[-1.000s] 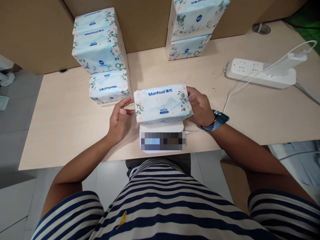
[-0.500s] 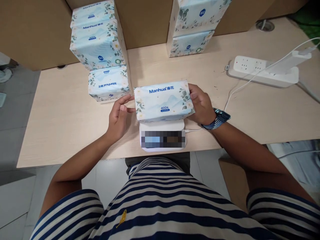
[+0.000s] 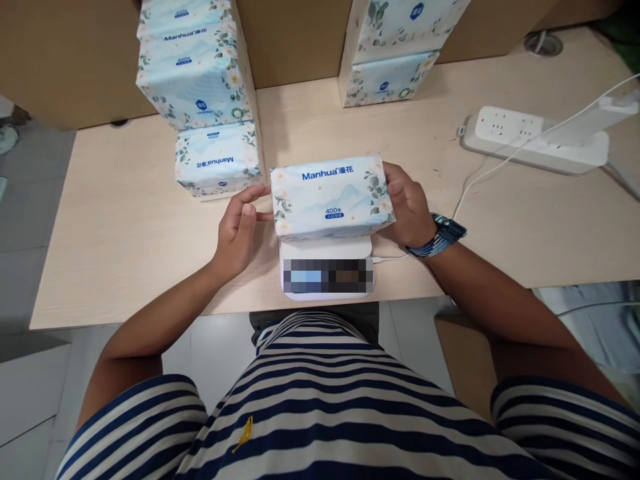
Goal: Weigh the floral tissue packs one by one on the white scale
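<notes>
A pack of tissues [image 3: 330, 200] with a pale blue floral wrapper and "Manhua" lettering lies over a white digital scale [image 3: 327, 248], covering its rear part. The scale's front panel is blurred by pixelation. At the pack's right end, my right hand [image 3: 407, 203] grips it, the thumb on the end and the other fingers partly hidden behind. My left hand [image 3: 240, 223] is at the opposite end, fingers stretched out and apart, their tips at or just behind the pack's edge. Beyond the left hand stands a stack of similar tissue packs [image 3: 200, 87].
Another stack of tissue packs [image 3: 393, 77] stands at the back, against cardboard boxes [image 3: 300, 40]. To the right lies a white power strip [image 3: 535, 140] with a plugged-in adapter. A white cable [image 3: 493, 173] runs across the wooden table [image 3: 125, 247] towards the scale.
The view has shifted slightly, moving the stacks a little upward in the picture. Both hands and the tissue pack keep nearly the same positions over the scale.
</notes>
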`<state>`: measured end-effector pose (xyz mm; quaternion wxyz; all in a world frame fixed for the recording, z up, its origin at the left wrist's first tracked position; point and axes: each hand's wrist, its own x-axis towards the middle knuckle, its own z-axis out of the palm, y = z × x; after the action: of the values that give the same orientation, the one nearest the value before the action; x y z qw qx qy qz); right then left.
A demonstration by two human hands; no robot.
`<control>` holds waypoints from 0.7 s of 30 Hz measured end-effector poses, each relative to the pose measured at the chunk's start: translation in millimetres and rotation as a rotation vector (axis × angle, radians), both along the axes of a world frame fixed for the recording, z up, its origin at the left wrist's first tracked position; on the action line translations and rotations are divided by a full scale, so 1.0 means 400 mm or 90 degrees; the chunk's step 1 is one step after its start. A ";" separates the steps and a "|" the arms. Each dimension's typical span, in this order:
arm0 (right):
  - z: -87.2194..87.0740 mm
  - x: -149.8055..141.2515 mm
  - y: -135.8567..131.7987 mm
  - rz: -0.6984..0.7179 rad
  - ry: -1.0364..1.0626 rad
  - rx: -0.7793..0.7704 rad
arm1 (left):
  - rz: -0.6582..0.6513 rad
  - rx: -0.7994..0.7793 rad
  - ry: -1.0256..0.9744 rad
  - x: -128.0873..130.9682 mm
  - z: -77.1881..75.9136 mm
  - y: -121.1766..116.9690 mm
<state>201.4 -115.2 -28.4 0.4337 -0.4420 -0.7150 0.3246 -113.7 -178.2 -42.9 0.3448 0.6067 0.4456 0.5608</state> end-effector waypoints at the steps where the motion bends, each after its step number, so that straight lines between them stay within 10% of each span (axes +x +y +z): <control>1: 0.001 0.000 0.000 0.000 -0.003 -0.002 | -0.001 -0.003 0.002 -0.001 -0.001 0.000; 21: -0.065 0.030 0.019 0.040 0.076 0.017 | -0.012 0.039 0.048 0.002 0.005 -0.003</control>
<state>213.3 -107.5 -54.4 0.4708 -0.3936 -0.7058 0.3540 -113.1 -179.2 -41.1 0.3147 0.6416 0.4352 0.5476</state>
